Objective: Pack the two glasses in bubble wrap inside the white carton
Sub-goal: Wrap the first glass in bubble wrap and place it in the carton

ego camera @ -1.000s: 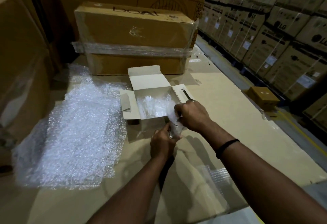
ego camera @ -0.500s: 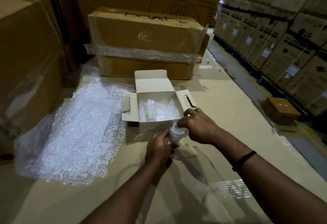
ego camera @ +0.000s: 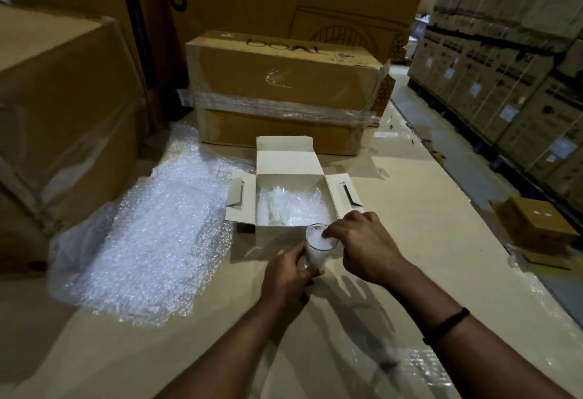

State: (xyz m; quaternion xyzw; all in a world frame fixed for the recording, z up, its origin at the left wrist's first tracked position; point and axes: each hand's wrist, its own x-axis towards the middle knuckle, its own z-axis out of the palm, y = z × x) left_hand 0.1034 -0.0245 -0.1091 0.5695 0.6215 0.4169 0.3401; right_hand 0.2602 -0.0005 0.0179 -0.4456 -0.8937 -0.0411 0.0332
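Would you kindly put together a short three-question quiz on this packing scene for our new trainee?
1. True or false: the lid of the white carton is closed.
2. The loose bubble-wrap sheet lies: A) left of the carton, B) right of it, C) on top of it.
3. Fill in: the left hand grips the ___ while the fingertips of the right hand are at its mouth.
Key: 1 false; 2 A; 3 glass.
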